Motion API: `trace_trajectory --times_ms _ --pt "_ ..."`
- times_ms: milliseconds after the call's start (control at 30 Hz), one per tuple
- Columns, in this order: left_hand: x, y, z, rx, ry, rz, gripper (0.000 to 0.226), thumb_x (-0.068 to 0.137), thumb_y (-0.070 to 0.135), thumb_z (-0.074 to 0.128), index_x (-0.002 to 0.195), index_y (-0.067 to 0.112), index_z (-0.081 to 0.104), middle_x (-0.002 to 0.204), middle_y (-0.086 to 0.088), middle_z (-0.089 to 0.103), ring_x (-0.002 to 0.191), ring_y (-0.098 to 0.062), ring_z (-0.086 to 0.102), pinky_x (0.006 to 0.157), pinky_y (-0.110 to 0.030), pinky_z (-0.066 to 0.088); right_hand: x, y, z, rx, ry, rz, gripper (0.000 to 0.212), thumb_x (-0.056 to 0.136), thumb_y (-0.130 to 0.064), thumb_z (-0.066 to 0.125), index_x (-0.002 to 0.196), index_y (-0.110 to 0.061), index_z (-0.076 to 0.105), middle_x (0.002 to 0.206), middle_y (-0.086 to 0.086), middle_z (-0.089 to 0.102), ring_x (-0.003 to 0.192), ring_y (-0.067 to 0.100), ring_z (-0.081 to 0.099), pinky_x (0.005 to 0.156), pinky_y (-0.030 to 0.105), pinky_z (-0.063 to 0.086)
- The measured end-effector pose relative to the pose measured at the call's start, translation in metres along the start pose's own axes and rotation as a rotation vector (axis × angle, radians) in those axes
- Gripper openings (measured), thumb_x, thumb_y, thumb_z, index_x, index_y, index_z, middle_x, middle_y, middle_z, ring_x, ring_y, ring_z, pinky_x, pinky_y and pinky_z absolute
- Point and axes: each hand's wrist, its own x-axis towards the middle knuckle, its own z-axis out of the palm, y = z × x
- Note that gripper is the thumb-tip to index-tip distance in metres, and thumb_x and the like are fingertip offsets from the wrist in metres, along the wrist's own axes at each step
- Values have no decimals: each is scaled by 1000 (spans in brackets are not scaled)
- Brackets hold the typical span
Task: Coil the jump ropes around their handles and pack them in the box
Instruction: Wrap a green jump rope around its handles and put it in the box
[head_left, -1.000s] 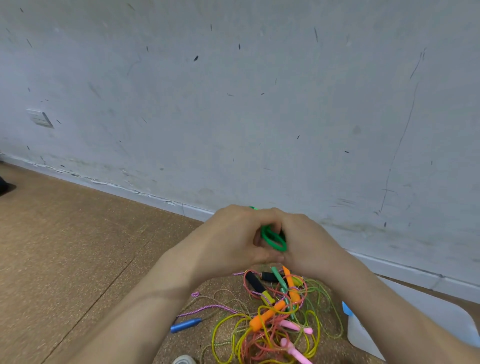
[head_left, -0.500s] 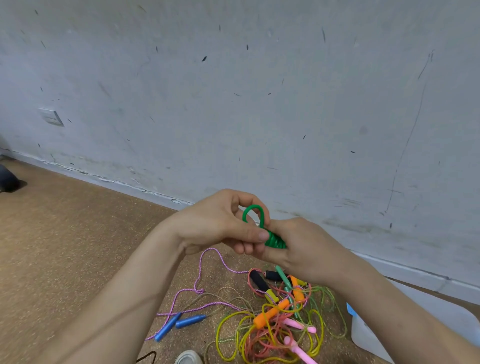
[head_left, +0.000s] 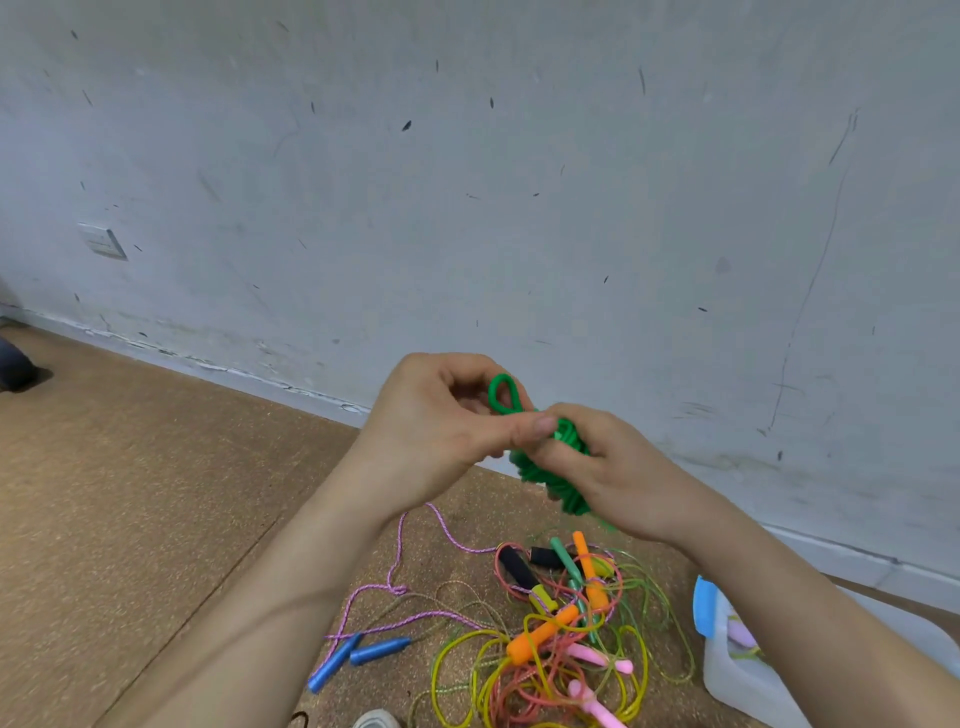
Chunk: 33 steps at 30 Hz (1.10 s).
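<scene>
A green jump rope (head_left: 550, 470) is wound in a tight bundle in front of the wall. My right hand (head_left: 618, 473) grips the bundle from the right. My left hand (head_left: 441, 421) pinches a small free loop of the same green rope sticking up at the bundle's top. Its handles are hidden inside the coil and my fingers. Below my hands lies a tangled pile of jump ropes (head_left: 561, 629) with orange, pink, black and green handles. A pink-purple rope with blue handles (head_left: 363, 654) trails to the pile's left. The translucent box (head_left: 737, 670) with a blue clip stands at the lower right.
The cork-brown floor (head_left: 130, 493) stretches left of the pile. A grey scuffed wall (head_left: 467, 208) rises close behind, with a white switch plate (head_left: 101, 241) at the left. A dark object (head_left: 15, 366) sits at the far left edge.
My hands have lifted and parted slightly. The green loop now stands free above the bundle, and more of the wound coil shows under my right hand. The camera has tilted, showing more floor.
</scene>
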Motion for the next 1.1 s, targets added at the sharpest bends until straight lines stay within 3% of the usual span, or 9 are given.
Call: trace_trajectory --times_ms 67,167,267,400,500,600,767,867,1100 --pt "0 -6 6 -220 7 -23 16 56 15 83 66 14 71 64 1 66 57 -9 59 55 -18 47 2 -1 1 73 94 32 35 91 -44 55 91 -9 59 85 19 65 76 36 63 68 51 51" --pt "4 -17 5 -428 -79 -40 26 52 2 88 71 14 74 81 -8 72 71 -16 67 67 -23 52 4 -3 9 95 170 48 22 93 -32 56 90 -10 58 82 13 63 73 27 59 69 46 48" --pt "9 -16 -1 -473 -67 -101 19 57 2 83 70 10 72 73 -15 70 57 -17 65 56 -21 52 4 -6 16 123 156 36 15 92 -30 57 95 -16 60 84 8 64 73 21 57 70 44 48" --pt "13 -13 6 -609 121 -196 8 56 8 74 61 12 69 56 -10 62 39 -10 53 41 -15 44 3 -8 16 163 111 43 21 88 -40 63 97 -23 57 78 -1 61 69 13 57 69 43 50" --pt "13 -9 2 -695 213 -222 1 59 11 69 59 11 68 54 -7 61 37 -6 46 39 -12 38 4 -9 10 238 33 69 32 86 -49 63 101 -21 57 87 8 66 77 15 62 77 46 53" --pt "12 -6 -7 -596 212 -274 3 59 13 70 57 11 68 52 -5 60 36 -5 43 37 -11 36 3 -5 2 470 2 126 52 81 -53 54 111 -11 57 100 17 68 84 22 67 82 48 55" --pt "4 -10 6 -131 23 -388 13 69 7 79 69 7 66 48 0 59 38 -5 46 39 -14 39 1 0 4 498 55 132 50 84 -48 49 116 -10 57 94 7 67 82 11 66 74 35 56" --pt "5 -14 9 -126 43 -414 13 72 7 79 68 6 67 46 2 58 38 -5 46 40 -14 39 1 1 7 496 88 139 42 91 -43 47 118 -11 57 91 2 66 76 4 65 71 30 56" --pt "4 -22 12 -209 181 -373 22 72 4 80 91 8 69 50 -4 59 40 -11 47 41 -19 40 1 1 12 369 157 107 53 82 -56 43 122 -23 51 101 0 66 91 15 66 81 39 55"
